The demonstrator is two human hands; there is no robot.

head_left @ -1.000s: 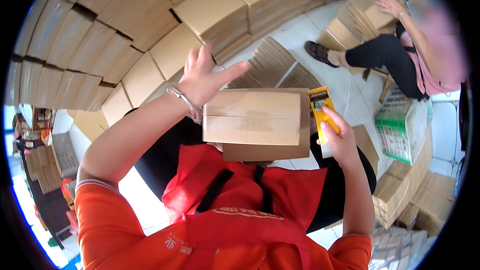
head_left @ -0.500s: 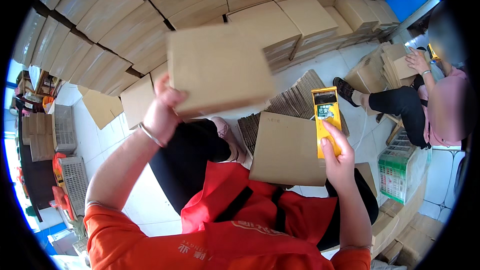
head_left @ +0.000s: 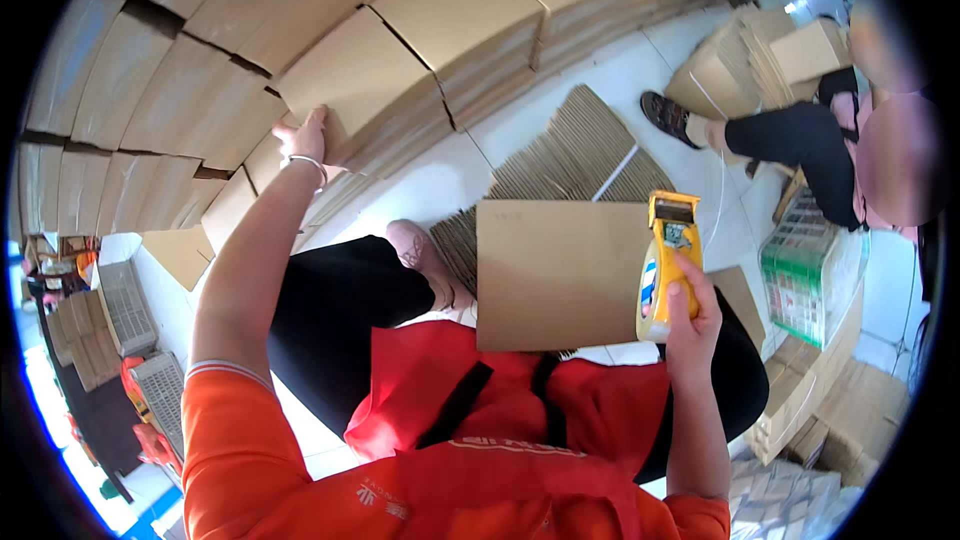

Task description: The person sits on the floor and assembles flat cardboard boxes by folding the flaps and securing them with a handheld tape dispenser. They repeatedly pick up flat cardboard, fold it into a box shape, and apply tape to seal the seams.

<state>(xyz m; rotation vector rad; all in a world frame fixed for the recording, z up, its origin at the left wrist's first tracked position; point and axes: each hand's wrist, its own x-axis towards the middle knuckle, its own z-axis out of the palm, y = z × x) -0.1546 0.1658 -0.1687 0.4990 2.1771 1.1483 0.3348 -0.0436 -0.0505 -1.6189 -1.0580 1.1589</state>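
Stacks of flattened brown cardboard sheets (head_left: 330, 70) wall off the pale tiled floor (head_left: 440, 175) ahead of you, and your left hand (head_left: 305, 140) lies flat against one stack's edge, fingers spread, gripping nothing. Your right hand (head_left: 692, 305) is wrapped round the yellow handheld tape dispenser (head_left: 665, 265), long axis upright, cutter end pointing away from you. Beside it the flat brown cardboard panel (head_left: 560, 275) rests across your lap unheld, so I judge it could slide off if your knees shift

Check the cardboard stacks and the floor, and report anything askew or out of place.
The tall stacks of flat brown cardboard lean unevenly, with dark gaps between them. Flattened corrugated sheets lie fanned loosely across the white floor. Nothing looks torn or spilled.
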